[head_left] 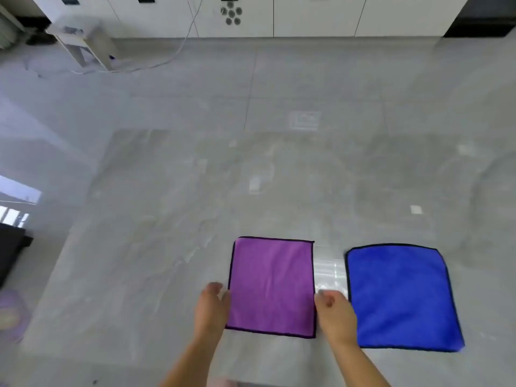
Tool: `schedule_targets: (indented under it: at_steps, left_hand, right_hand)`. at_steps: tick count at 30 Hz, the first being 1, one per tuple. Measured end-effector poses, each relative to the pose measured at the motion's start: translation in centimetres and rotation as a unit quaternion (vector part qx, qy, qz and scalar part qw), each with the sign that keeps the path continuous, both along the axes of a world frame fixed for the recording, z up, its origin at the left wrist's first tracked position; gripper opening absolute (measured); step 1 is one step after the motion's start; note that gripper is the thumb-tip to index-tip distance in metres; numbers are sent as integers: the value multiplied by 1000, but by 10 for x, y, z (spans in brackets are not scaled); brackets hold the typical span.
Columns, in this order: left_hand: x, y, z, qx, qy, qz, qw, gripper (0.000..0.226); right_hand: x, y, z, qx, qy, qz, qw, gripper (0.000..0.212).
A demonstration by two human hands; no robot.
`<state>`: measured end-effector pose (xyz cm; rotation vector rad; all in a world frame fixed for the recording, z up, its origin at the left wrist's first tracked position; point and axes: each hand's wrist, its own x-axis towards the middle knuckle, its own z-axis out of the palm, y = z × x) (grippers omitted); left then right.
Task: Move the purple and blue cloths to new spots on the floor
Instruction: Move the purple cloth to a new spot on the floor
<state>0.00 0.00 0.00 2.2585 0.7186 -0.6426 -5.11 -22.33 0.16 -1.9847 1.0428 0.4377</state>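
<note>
Left hand (211, 308) and right hand (335, 314) open, flanking flat purple cloth (272, 286), blue cloth (399, 296) beside

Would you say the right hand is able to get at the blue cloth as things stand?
Probably yes: the right hand sits at the purple cloth's right edge, with only bare floor between it and the blue cloth lying flat alongside.

Both forearms run off the bottom edge. The left hand (211, 308) and right hand (335, 314) are motion-blurred, grip unclear.
</note>
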Motion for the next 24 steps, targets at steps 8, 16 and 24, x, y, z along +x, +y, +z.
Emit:
schedule_targets:
  at_steps: [8,16,24]
  left_hand:
    - [21,-5,-30,10,-106,-58,993,51]
    - [18,12,-30,-41,-120,-153,980,37]
    - [16,0,-34,-32,-138,-161,977,41]
  right_hand:
    - [33,27,-43,-141,-3,16,990,22]
    - [24,23,-35,-137,-68,21,988,26]
    - [15,35,-33,-112,-125,82,983,38]
